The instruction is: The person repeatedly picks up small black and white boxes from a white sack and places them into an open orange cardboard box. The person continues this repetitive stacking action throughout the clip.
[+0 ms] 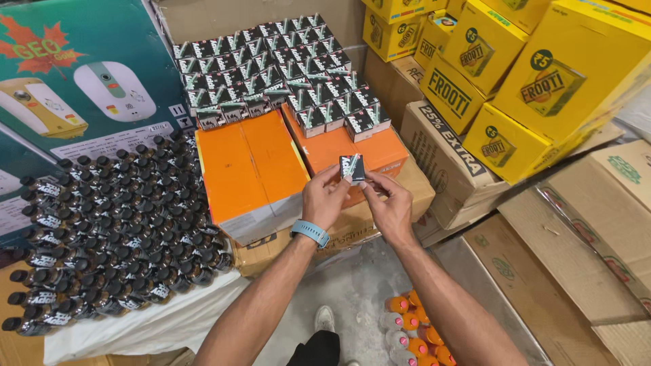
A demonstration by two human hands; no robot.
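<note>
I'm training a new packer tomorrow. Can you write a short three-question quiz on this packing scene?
1. True or false: both hands hold one small black carton.
2. Which wrist wears the blue band: A left, B right?
3. What lies on the white cloth at the left?

Key: 1 true. 2 A. 3 Many small dark bottles, lying on their sides in rows.
</note>
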